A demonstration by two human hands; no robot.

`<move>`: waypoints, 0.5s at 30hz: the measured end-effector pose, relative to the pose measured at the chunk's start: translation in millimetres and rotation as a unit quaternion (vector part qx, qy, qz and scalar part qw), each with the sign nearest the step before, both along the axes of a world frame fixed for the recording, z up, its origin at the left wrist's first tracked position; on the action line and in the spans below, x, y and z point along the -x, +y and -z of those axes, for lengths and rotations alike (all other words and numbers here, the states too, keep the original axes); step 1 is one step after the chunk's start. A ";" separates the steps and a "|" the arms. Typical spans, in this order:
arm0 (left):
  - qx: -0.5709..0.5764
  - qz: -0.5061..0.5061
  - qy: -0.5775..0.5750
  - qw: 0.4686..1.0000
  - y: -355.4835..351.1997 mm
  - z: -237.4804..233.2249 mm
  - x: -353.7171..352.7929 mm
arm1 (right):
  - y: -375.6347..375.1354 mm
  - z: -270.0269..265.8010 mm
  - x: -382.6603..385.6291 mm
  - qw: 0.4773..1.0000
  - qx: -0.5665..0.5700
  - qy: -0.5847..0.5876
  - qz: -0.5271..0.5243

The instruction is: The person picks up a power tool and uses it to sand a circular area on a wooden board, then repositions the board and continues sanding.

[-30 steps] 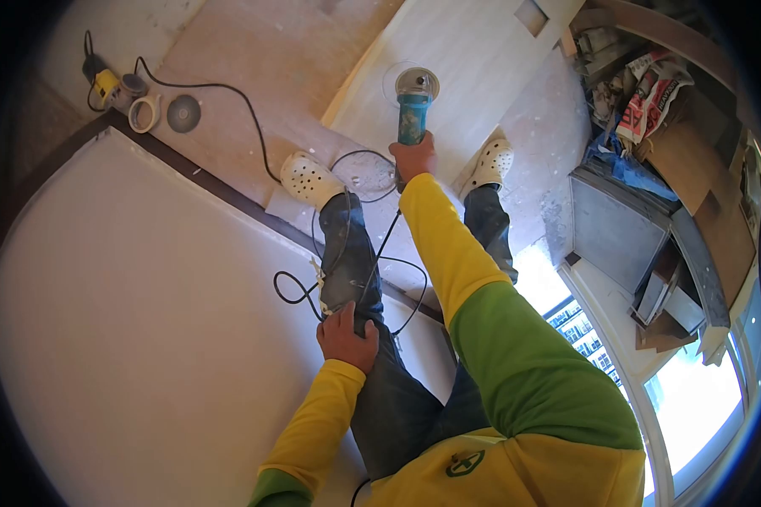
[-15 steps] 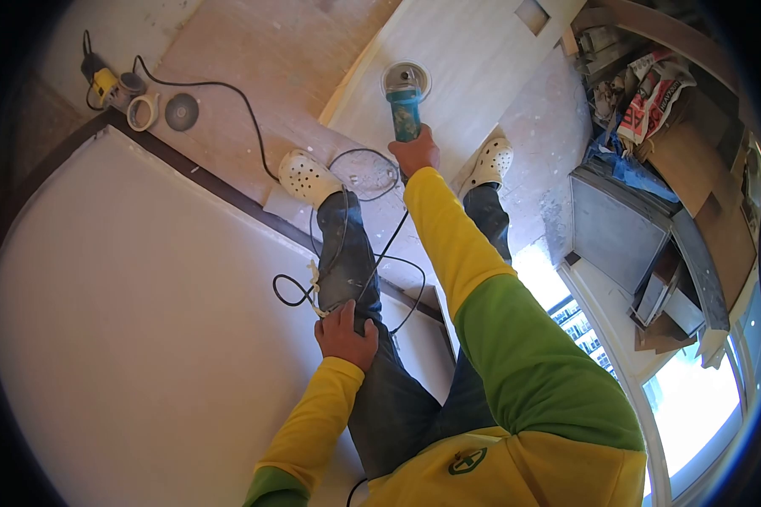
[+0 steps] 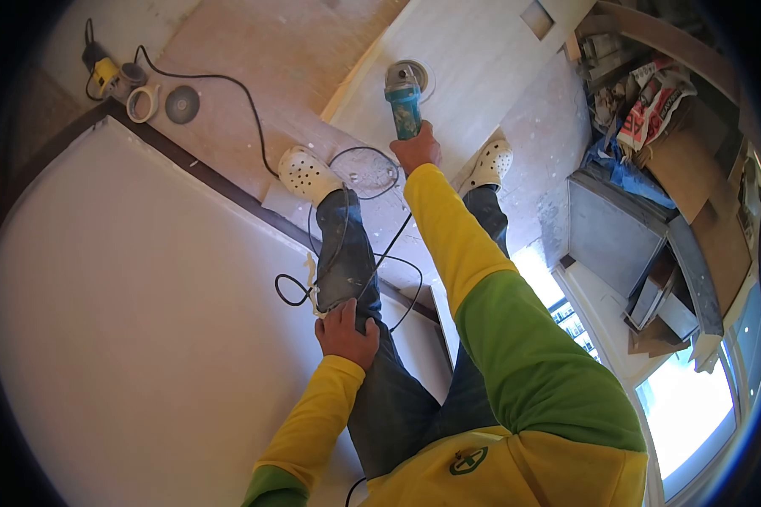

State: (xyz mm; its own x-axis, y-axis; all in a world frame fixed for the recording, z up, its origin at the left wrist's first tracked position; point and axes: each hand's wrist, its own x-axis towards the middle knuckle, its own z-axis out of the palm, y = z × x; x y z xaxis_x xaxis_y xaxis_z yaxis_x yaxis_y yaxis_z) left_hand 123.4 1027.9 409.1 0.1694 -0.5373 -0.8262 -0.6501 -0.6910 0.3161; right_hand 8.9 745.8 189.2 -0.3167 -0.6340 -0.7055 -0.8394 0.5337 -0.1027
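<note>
A pale board (image 3: 473, 59) lies on the dusty, spotted floor (image 3: 528, 182), with a square opening near its upper edge. Beside the person's left leg stretches a wide white panel (image 3: 144, 287) edged in dark trim. To the right, bags, cardboard (image 3: 685, 169) and blue plastic (image 3: 626, 173) are heaped near a bright window (image 3: 685, 410).

The right hand (image 3: 417, 149) is closed around the rear of a teal angle grinder (image 3: 405, 111); its body extends beyond the fingers, its head at a round mark on the board. Whether the disc touches the wood cannot be told. The left hand (image 3: 347, 336) rests on the left knee, fingers loosely extended and gripping nothing visible.

Counted, there are one teal grinder, one yellow power tool (image 3: 107, 76), one tape roll (image 3: 142, 104), one loose dark disc (image 3: 182, 104) and two cream clogs (image 3: 309, 176), one on each foot.
</note>
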 end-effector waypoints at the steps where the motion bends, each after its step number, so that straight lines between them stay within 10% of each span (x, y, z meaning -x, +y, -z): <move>1: 0.000 -0.002 0.000 1.000 0.0 -0.2 0.3 | -0.1 -1.2 -1.1 1.000 0.000 0.000 -0.001; 15: 0.024 -0.008 -0.012 1.000 3.5 2.3 3.2 | 8.9 -0.9 1.9 0.997 0.015 0.032 -0.064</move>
State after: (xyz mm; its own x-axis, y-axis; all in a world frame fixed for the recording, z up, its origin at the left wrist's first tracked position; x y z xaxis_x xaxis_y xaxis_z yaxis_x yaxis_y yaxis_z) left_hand 120.2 1031.3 406.8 0.1981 -0.5739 -0.7946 -0.6464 -0.6859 0.3342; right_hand 7.0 754.7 190.0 -0.2752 -0.6932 -0.6661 -0.9058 0.4191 -0.0619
